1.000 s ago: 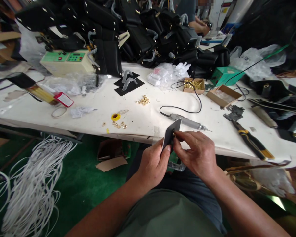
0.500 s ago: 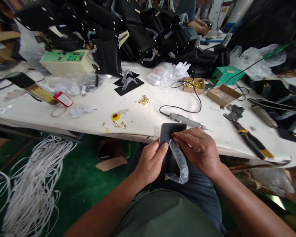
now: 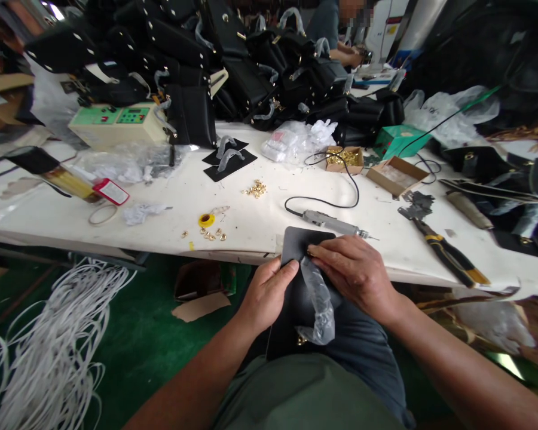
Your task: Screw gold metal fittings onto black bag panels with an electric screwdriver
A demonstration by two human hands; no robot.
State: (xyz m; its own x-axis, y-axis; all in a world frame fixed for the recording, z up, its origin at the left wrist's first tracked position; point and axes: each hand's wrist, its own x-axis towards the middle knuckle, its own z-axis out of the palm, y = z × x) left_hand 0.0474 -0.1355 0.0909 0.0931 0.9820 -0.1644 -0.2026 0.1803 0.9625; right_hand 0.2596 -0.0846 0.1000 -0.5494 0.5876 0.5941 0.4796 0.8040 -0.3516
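I have both hands on a black leather flap (image 3: 296,280) that lies across my lap, its top edge just overlapping the near rim of the white worktable (image 3: 251,221). My left hand (image 3: 264,295) pinches the flap's left edge, thumb on the face and fingers curled shut behind it. My right hand (image 3: 356,272) rests on the flap's upper right corner, fingertips closed down on a small spot there; what they press is hidden under them, so I cannot tell whether it is a gold fitting. A clear plastic wrap (image 3: 318,298) trails down the flap from that spot, still covering its handle part, and a bit of gold hardware peeps out at the flap's lower edge.

As I judge it, the work on this piece is midway: the flap is in hand and the fitting is being seated, but the wrap is not off. The corded electric screwdriver (image 3: 329,224) lies untouched on the table just beyond the flap, loose gold fittings (image 3: 213,234) wait to its left, and yellow-handled pliers (image 3: 448,257) sit to its right. A pile of black bags (image 3: 233,65) fills the table's far side.
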